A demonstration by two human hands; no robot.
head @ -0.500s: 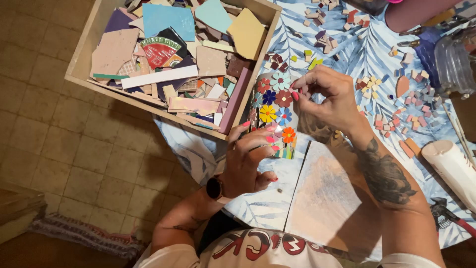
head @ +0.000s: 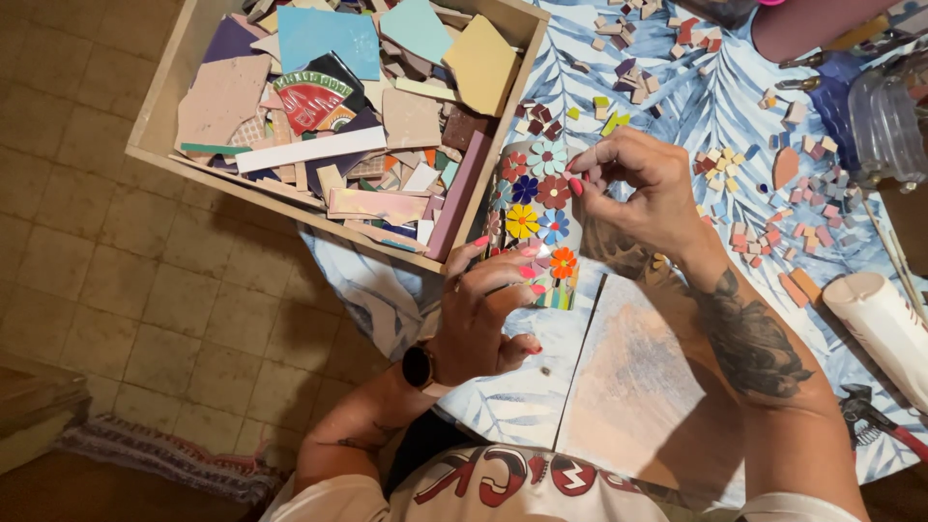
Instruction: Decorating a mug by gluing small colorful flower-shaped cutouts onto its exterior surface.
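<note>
Box: wooden tray (head: 162, 135) in the upper left of the frame, hanging partly off the surface edge over the tiled floor (head: 97, 290). It's stuffed with broken tile: a big blue slab (head: 324, 37) near the top, a tan one (head: 480, 60) at the top right corner, a long white strip (head: 311, 150) across the middle, and a red and green patterned shard (head: 311, 97) that looks like a bit of printed sign or plate.

Mosaic piece: a rounded thing covered in little tile flowers (head: 536, 208), dead centre, just right of the tray. Flowers are pink, blue, yellow, red and orange, with striped bits at its bottom edge.

Left hand: the left hand (head: 483, 309) sits below centre, palm around the lower part of the mosaic piece, fingers curled on it, so it's holding it steady. Black watch (head: 419, 367) on the wrist.

Right hand: the right hand (head: 643, 184) is right of centre, fingers pinched narrow at the upper edge of the flowers. Can't tell if there's a chip between the tips. Forearm tattooed, coming in from the lower right.

Surface: blue leaf-print cloth (head: 706, 106), with loose tile chips (head: 764, 222) scattered over the upper right.

Boards: two pale flat panels (head: 638, 377) side by side at the bottom centre, under the right forearm.

Other stuff: white roll (head: 884, 329) at the right edge, red-handled pliers (head: 875, 416) below it, clear plastic container (head: 884, 121) top right, contents not readable.
</note>
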